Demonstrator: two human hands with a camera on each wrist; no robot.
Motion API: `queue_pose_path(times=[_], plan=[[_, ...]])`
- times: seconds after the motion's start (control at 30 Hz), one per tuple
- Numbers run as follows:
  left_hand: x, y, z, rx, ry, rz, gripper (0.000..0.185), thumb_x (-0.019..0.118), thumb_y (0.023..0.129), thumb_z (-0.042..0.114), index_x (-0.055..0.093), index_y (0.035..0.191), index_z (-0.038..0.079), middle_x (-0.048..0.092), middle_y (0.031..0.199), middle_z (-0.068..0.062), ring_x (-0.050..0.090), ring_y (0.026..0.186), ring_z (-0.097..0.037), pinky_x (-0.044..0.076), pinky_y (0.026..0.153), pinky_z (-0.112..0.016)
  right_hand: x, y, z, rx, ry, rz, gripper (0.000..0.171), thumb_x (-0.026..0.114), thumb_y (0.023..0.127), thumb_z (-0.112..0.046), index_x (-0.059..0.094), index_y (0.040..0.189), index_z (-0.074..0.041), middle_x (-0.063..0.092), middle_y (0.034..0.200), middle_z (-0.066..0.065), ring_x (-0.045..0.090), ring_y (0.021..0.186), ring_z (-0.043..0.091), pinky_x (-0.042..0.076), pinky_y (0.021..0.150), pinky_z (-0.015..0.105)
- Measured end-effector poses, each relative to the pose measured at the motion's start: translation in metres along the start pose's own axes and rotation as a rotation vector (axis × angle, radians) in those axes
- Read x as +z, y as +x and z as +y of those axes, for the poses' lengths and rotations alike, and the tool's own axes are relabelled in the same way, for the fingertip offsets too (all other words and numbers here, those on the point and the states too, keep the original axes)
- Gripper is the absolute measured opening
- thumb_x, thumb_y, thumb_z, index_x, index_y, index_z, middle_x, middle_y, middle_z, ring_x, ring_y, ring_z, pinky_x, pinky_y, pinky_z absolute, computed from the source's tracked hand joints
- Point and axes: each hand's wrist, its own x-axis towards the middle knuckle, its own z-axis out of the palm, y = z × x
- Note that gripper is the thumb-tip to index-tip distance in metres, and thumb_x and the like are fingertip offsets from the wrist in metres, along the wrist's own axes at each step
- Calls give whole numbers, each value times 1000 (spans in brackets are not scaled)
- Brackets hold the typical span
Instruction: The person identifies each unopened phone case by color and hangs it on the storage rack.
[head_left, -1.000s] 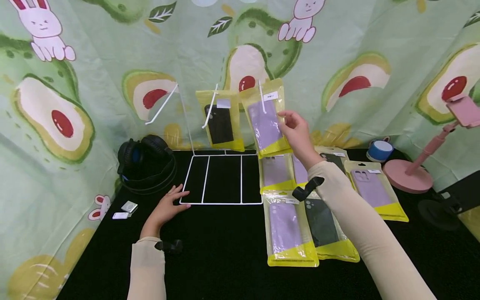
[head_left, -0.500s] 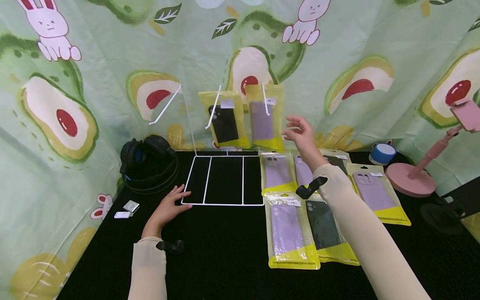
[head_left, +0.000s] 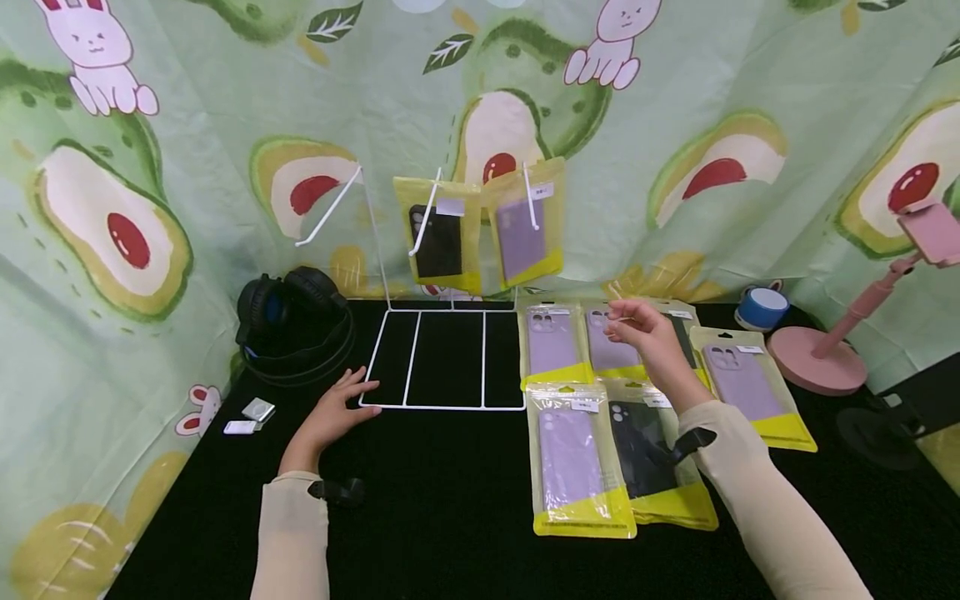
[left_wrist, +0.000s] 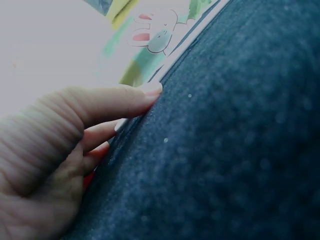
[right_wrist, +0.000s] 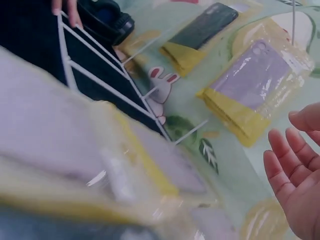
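Observation:
My left hand rests at the front left corner of a white wire display rack, fingers spread. In the left wrist view, the thumb of that hand touches the white bar. My right hand hovers over packaged phone cases, fingers relaxed and holding nothing. Below it lies a bagged lilac phone case, partly hidden by the fingers. From the rack's middle hook hangs a bagged black phone case. A bagged lilac phone case hangs slightly tilted on the right hook. The left hook bears nothing.
More bagged cases lie on the black table, including a lilac one in front, a dark one and another lilac. Headphones sit left of the rack. A pink phone stand and blue-white round object stand right.
My right hand let go of the lilac case's bag, which now hangs on the right hook, and moved down and right over the lying bags. The left hand stayed at the rack.

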Motion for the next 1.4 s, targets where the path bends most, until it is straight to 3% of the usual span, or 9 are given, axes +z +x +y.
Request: queue_pose_path(times=[0.17, 0.27, 0.43, 0.57, 0.67, 0.83, 1.07, 1.23, 1.4], plan=[[-3, -1, 4, -4, -2, -4, 53, 65, 89, 25, 50, 135, 3, 19, 154, -20, 4, 143, -39, 6, 110, -62, -16, -38, 10, 10, -19, -3, 21, 58, 93, -4, 59, 113, -2, 62, 91, -3, 64, 78, 8, 54, 73, 21], [-3, -1, 5, -7, 0, -10, 53, 65, 89, 25, 50, 135, 3, 19, 154, -20, 4, 143, -40, 6, 110, -62, -24, -58, 13, 20, -42, -3, 20, 57, 94, -5, 59, 113, -4, 62, 91, -4, 64, 79, 8, 54, 72, 21], [-1, 0, 3, -3, -5, -10, 53, 64, 90, 25, 50, 135, 2, 19, 154, -20, 3, 143, -40, 5, 110, -63, -38, -85, 8, 79, -174, -8, 17, 56, 95, -13, 60, 112, -14, 63, 94, -5, 63, 81, 7, 53, 73, 21], [-1, 0, 3, 0, -5, -7, 53, 64, 89, 25, 50, 135, 3, 19, 155, -20, 3, 143, -39, 5, 110, -62, -49, -101, -3, 143, -297, -46, 24, 54, 97, -19, 56, 117, -6, 62, 98, 2, 63, 81, 7, 53, 73, 24], [0, 0, 3, -6, 1, -5, 53, 64, 89, 25, 50, 136, 3, 19, 155, -19, 3, 143, -39, 5, 110, -62, -58, -110, -12, 210, -410, -79, 39, 52, 98, -23, 48, 124, 6, 59, 105, 11, 62, 83, 7, 53, 73, 26], [0, 0, 4, -22, -8, -7, 54, 65, 89, 25, 49, 136, 4, 17, 155, -19, 2, 143, -38, 4, 110, -63, -69, -125, -21, 358, -580, -149, 47, 51, 98, -22, 41, 130, 10, 54, 114, 24, 61, 88, 15, 53, 72, 29], [-1, -1, 3, -23, -6, -16, 54, 64, 89, 25, 50, 136, 4, 17, 155, -19, 2, 143, -39, 5, 109, -63, -73, -140, -15, 540, -668, -215, 58, 56, 96, -26, 35, 133, 13, 51, 112, 26, 58, 91, 25, 53, 71, 36], [-1, -1, 3, -24, -2, -16, 54, 64, 89, 25, 49, 136, 3, 18, 155, -19, 2, 143, -40, 5, 109, -63, -65, -142, -7, 542, -691, -195, 61, 59, 93, -28, 35, 134, 10, 50, 112, 27, 57, 90, 27, 52, 71, 37], [-1, 0, 4, -15, -10, -15, 54, 64, 90, 27, 49, 136, 3, 18, 155, -19, 2, 143, -40, 5, 109, -63, -54, -147, 2, 477, -781, -183, 61, 69, 85, -23, 42, 130, 8, 50, 110, 24, 53, 86, 25, 47, 66, 32]])
